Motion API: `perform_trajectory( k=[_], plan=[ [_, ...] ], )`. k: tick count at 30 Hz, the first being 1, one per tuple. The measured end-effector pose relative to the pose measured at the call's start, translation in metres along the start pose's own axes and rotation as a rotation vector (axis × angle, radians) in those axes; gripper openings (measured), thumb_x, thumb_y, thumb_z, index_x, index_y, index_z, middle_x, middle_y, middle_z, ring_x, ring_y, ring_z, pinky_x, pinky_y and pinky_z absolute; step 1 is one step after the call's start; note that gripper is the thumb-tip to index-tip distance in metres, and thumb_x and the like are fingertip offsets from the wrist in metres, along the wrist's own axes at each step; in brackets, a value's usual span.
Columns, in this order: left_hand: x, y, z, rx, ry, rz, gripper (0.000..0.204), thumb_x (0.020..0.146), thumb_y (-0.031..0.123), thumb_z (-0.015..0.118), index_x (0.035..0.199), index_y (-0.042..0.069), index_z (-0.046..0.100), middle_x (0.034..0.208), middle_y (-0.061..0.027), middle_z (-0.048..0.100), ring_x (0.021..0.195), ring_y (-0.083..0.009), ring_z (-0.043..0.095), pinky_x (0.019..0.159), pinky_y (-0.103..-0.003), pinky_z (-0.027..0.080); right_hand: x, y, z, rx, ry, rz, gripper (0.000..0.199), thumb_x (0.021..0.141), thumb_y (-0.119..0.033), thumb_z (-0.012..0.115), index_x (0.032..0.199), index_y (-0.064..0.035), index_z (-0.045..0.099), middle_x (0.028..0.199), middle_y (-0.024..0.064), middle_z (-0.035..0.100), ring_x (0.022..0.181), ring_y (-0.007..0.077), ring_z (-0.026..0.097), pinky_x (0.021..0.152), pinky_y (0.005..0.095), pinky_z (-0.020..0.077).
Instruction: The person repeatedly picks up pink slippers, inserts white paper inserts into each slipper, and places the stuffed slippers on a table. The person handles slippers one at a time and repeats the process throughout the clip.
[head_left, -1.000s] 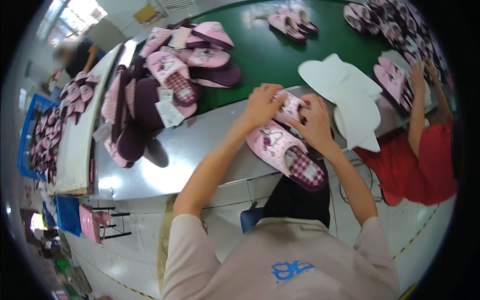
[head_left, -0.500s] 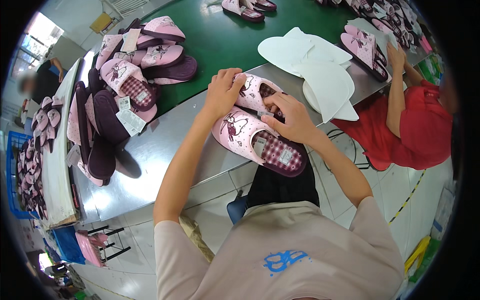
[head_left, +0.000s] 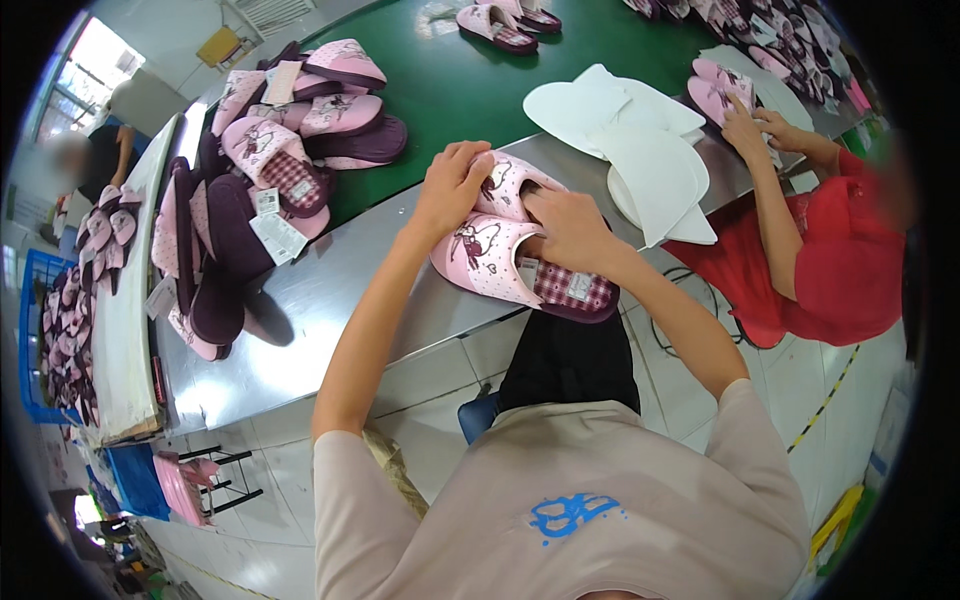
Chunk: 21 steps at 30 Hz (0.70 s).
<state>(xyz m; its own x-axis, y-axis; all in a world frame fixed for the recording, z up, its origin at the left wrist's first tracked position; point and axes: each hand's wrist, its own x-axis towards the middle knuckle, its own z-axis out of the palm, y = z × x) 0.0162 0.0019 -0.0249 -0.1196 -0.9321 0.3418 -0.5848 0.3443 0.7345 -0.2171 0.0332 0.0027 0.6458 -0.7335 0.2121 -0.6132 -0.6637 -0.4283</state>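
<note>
A pair of pink slippers with dark soles and checked insoles lies side by side at the table's near edge, the near slipper (head_left: 484,262) overhanging it slightly. My left hand (head_left: 452,188) wraps over the toe of the far slipper (head_left: 513,181). From the right, my right hand (head_left: 572,232) reaches across both openings. Its fingertips are hidden inside the far slipper and its thumb reaches into the near one, the adjoining sides between them. A small white label (head_left: 580,287) shows on the near insole.
A heap of similar slippers (head_left: 343,117), some tagged, lies to the left. White slipper-shaped sheets (head_left: 655,165) are stacked at right on the metal-edged green table (head_left: 440,100). Beyond them, a person in red (head_left: 840,250) handles another pair. A blue crate (head_left: 35,345) of slippers stands far left.
My right hand has pushed deeper into the slipper openings. The near slipper's heel has swung up and away from me, while my left hand keeps its hold. The person in red has moved both hands onto their slippers.
</note>
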Motion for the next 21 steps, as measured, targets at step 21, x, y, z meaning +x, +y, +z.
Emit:
perform_trajectory(
  k=[21],
  plan=[
    [-0.124, -0.075, -0.238, 0.728, 0.596, -0.376, 0.089, 0.091, 0.041, 0.08, 0.154, -0.007, 0.04, 0.149, -0.0353, 0.044, 0.136, -0.0501, 0.049, 0.114, -0.051, 0.043, 0.085, 0.02, -0.034, 0.026, 0.53, -0.11, 0.013, 0.096, -0.012, 0.065, 0.107, -0.007, 0.07, 0.099, 0.0115, 0.067, 0.093, 0.0335, 0.069, 0.081, 0.0446, 0.055]
  ],
)
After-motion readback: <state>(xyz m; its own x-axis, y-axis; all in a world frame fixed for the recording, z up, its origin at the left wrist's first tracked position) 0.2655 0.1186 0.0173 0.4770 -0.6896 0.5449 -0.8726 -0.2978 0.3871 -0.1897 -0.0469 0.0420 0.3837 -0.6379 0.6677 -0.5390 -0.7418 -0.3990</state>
